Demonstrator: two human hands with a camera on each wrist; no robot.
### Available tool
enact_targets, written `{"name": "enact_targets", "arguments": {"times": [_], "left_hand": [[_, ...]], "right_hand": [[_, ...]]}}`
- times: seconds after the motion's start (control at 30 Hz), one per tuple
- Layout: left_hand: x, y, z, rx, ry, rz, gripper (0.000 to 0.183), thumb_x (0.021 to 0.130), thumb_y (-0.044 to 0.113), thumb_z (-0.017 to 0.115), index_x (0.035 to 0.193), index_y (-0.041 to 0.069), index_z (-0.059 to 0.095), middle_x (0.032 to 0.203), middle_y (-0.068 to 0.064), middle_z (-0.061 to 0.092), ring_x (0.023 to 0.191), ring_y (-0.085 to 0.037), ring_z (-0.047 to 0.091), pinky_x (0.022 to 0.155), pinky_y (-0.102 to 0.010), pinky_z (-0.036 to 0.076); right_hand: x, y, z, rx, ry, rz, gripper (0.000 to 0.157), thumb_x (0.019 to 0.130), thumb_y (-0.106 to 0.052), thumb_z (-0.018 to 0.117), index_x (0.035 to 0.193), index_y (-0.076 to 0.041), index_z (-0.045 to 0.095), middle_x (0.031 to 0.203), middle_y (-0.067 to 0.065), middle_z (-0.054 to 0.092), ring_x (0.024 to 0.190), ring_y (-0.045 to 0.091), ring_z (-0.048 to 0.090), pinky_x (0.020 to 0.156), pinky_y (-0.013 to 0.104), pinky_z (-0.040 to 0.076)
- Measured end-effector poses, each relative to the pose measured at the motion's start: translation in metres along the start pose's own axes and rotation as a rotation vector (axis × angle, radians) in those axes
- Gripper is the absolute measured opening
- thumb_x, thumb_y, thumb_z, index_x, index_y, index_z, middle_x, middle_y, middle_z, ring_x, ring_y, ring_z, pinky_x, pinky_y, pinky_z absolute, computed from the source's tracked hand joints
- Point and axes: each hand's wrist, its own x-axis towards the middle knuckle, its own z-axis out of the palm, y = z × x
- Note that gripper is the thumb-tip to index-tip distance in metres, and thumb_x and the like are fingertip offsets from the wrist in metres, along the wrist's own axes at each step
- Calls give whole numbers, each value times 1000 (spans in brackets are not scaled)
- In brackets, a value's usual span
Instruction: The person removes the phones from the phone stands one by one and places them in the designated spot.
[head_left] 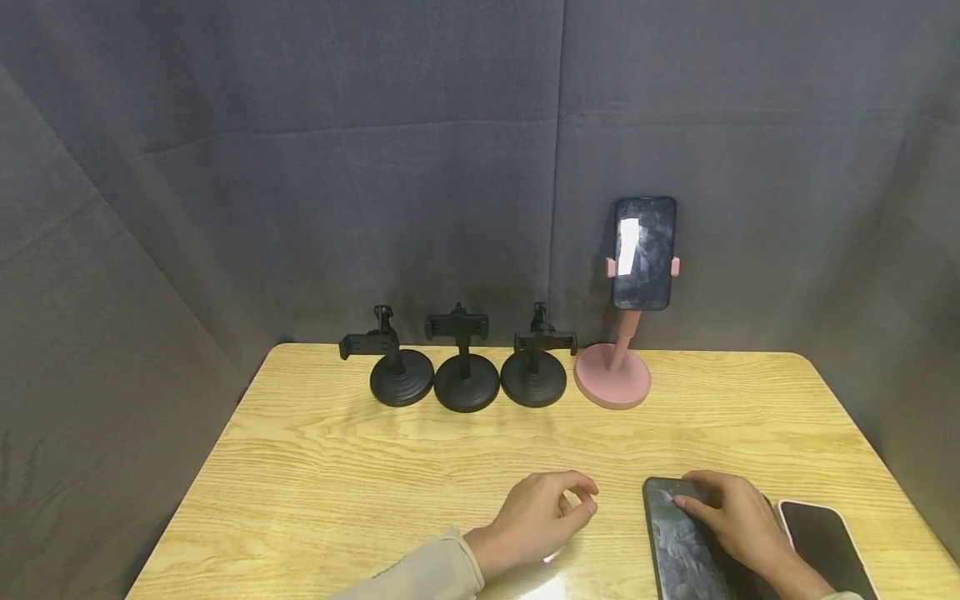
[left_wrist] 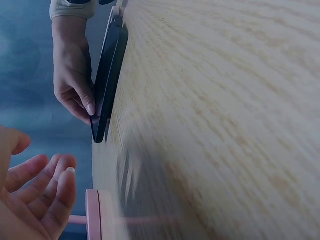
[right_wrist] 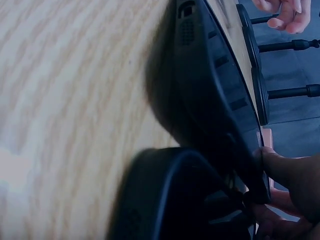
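Observation:
My right hand pinches the far end of a black phone at the table's right front, the thumb lying on its screen. In the left wrist view this phone is seen edge-on, low over the wood. Further right, a phone with a white rim lies partly behind my wrist. The right wrist view shows a second dark phone edge beside the pinched one. My left hand hovers left of the phones, fingers loosely bent and holding nothing.
Three black phone stands line the back edge of the wooden table. To their right a pink stand carries an upright phone in its clamp. Dark grey cloth hangs behind and at both sides.

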Motion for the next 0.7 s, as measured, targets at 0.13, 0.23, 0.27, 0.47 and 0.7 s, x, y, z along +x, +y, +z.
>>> {"name": "enact_targets", "arguments": {"times": [0.13,0.23,0.27,0.47,0.7], "left_hand": [[-1,0,0,19,-3,5,29,102,26,57,123,11,69,107,8,75,66,11,59,57,-14,50],[-2,0,0,33,-5,9,29,102,27,57,123,11,69,106,8,76,66,11,58,58,-13,50],[-2,0,0,36,-6,10,29,102,27,57,123,11,69,106,7,76,66,11,58,58,-13,50],[-2,-1,0,50,-6,16,29,103,28,57,122,12,69,107,7,75,66,11,57,60,-13,49],[-1,-2,0,45,-5,11,28,102,27,58,121,11,70,108,7,75,65,11,57,57,-14,49]], "right_hand": [[0,1,-1,4,9,-20,39,85,-26,80,113,0,72,112,25,73,91,31,71,73,51,59],[-1,1,-1,5,23,-41,38,84,-25,81,111,1,73,109,24,74,91,30,71,73,50,59],[-1,1,-1,4,25,-47,38,84,-25,81,110,1,73,109,23,74,91,30,71,73,50,59],[1,1,-2,-1,25,-65,38,84,-24,81,109,3,73,108,24,74,89,27,70,73,48,59],[3,2,-2,-34,42,-79,35,82,-24,83,105,0,76,104,22,76,83,19,64,70,44,58]]}}
